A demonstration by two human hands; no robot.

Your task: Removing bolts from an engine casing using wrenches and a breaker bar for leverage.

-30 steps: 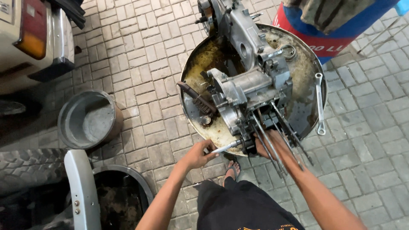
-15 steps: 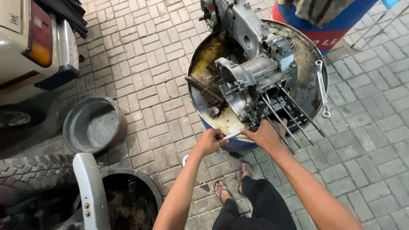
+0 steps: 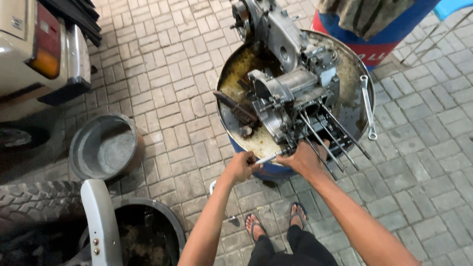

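Head view, looking down at an oily steel drum top [image 3: 355, 74] used as a work surface on brick paving.

Engine case [image 3: 290, 93]: grey cast metal, lying across the middle of the drum top, its upper part reaching past the far edge. 4 long studs [image 3: 327, 135] project from it toward the near right edge.

Left hand [image 3: 240, 166]: closed in a fist around a thin light-coloured tool [image 3: 268, 158], at the near edge of the drum. The tool's tip points toward the base of the engine case; contact with the case cannot be told.

Right hand [image 3: 304, 158]: resting at the near edge, fingers curled against the bottom of the case just beside the studs. Whether it grips anything cannot be told.

Also on the drum top: a wire brush [image 3: 234, 109] near the left edge; a ring spanner [image 3: 368, 106] along the right edge.

On the paving to the left: 1 grey metal basin [image 3: 104, 148]; a tyre [image 3: 34, 209] at the lower left.
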